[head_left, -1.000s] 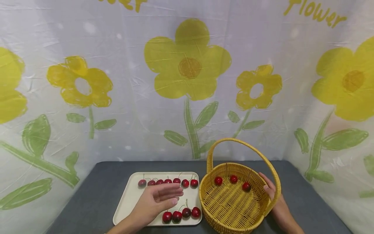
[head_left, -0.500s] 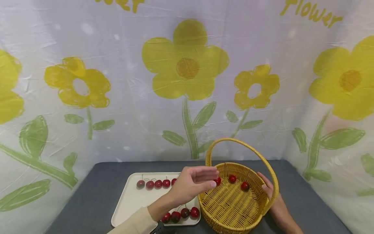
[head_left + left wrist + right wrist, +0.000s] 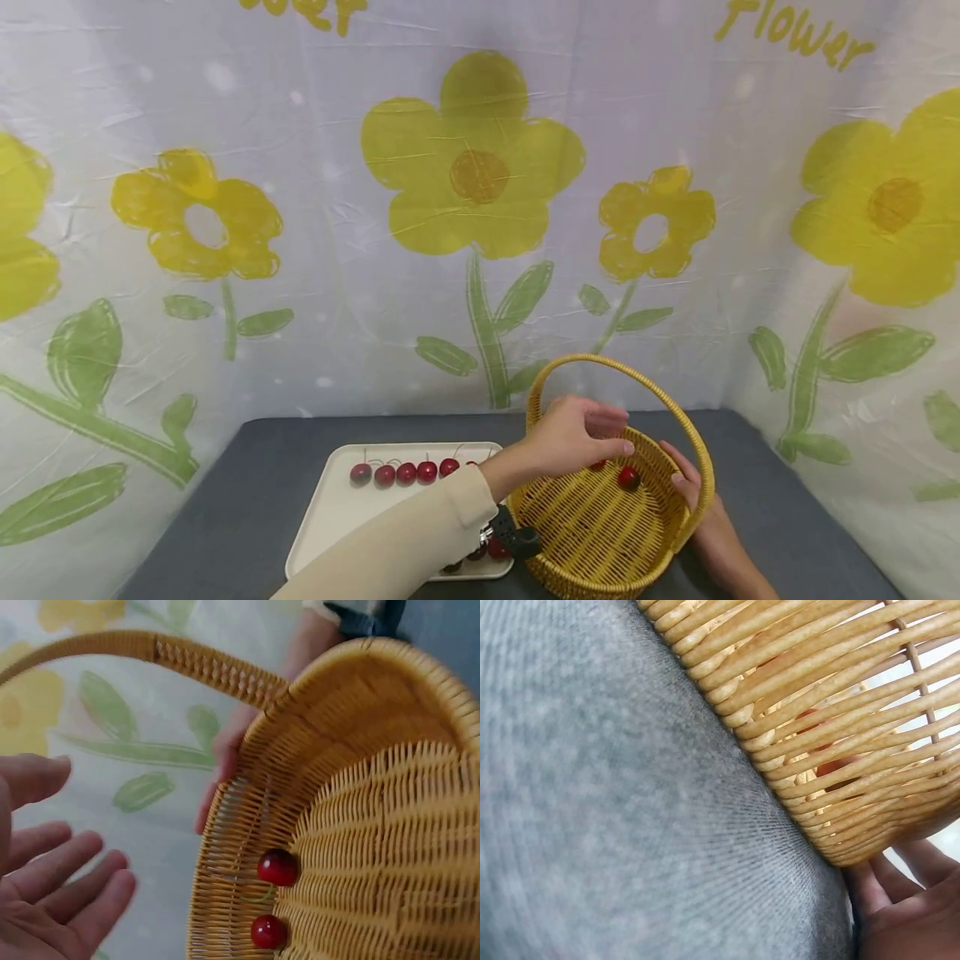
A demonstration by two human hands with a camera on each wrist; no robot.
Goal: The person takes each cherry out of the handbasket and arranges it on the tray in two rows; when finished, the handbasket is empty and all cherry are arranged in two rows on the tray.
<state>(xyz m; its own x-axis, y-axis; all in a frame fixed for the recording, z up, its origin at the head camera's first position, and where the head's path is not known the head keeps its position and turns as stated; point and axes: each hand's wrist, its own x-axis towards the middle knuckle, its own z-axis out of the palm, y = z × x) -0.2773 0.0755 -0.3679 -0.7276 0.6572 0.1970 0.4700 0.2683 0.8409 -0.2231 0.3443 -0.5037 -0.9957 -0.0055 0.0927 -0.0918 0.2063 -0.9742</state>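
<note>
A yellow woven basket (image 3: 600, 533) with an arched handle stands on the grey table, with cherries (image 3: 628, 477) lying inside near its far wall. My left hand (image 3: 577, 437) is over the basket's far left part, under the handle; its fingers are loosely extended and hold nothing in the left wrist view. That hand covers part of the basket's inside. Against the outer right side of the basket rests my right hand (image 3: 708, 517), fingers lying along the weave, as the right wrist view also shows. Left of the basket, a white tray (image 3: 330, 525) bears more cherries (image 3: 406, 473).
The tray's cherries stand in a back row and a front group, partly hidden by my left sleeve (image 3: 405, 533). A dark wrist device (image 3: 513, 533) hangs close to the basket's left rim. Behind the table hangs a flower-printed curtain (image 3: 337, 333).
My left hand has moved right, from above the tray to over the basket, staying loosely extended. My right hand and the basket keep their places.
</note>
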